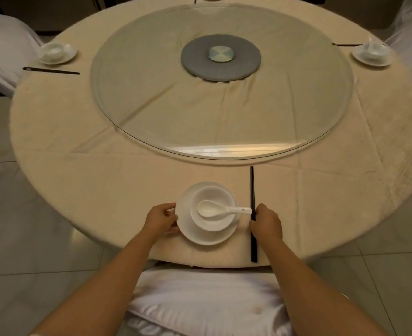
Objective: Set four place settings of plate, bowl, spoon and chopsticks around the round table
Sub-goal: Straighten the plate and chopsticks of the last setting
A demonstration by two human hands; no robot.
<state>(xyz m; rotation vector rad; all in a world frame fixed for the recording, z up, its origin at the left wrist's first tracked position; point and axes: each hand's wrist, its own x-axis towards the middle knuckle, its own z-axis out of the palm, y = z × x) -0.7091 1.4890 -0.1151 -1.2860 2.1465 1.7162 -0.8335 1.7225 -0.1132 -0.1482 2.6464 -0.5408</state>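
A: Report edges and working room.

B: Your round white ceramic plate [206,235] sits near the front edge of the round cream-clothed table [103,190]. Bare cloth lies between it and the round glass turntable [221,132].

A: Report hands.

B: Your left hand [162,219] grips the plate's left rim, fingers curled. Your right hand [266,223] pinches the black chopsticks [252,190] just beside the plate. The white bowl [213,208] on the plate holds the white ceramic spoon [220,209], handle pointing right.
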